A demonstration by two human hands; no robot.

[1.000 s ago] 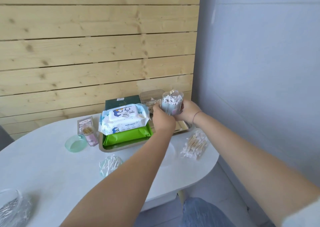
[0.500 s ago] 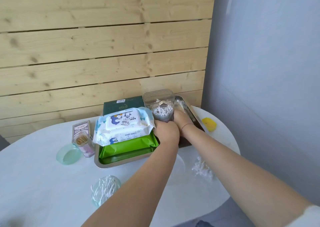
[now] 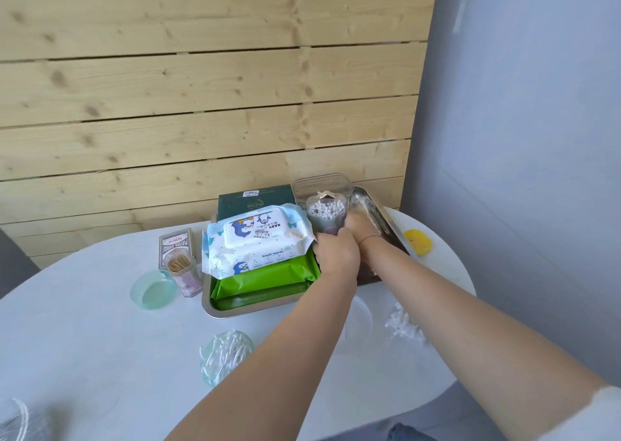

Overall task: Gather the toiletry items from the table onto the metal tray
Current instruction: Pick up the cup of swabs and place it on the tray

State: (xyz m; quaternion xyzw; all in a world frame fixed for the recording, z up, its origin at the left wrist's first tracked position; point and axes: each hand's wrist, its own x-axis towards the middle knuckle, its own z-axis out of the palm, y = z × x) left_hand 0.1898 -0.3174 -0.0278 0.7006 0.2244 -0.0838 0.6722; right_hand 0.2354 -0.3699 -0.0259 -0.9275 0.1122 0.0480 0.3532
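**White table by a plank wall: both hands on the swab cup at the tray**

Pale wooden planks [image 3: 201, 104] and a grey wall [image 3: 521, 104] meet behind a rounded white table [image 3: 84, 339].

Head view: the metal tray [image 3: 215, 309] sits at the table's far side. On it, a baby wipes pack [image 3: 255, 239] lies on a green packet [image 3: 265, 281], with a dark green box [image 3: 248, 198] and a clear box [image 3: 319, 185] behind. The cup of cotton swabs [image 3: 325, 217] stands upright over the tray's right half. The left hand [image 3: 336, 255] curls round its lower part and the right hand [image 3: 361, 227] grips its right side. The hands hide the cup's base, so I cannot tell whether it touches the tray.

Off the tray to the left are a card box [image 3: 176, 244], a toothpick holder [image 3: 183, 272] and a green dish [image 3: 154, 289]. Nearer the camera lie a round tub of swabs [image 3: 225, 356] and a loose swab bundle [image 3: 403, 323].
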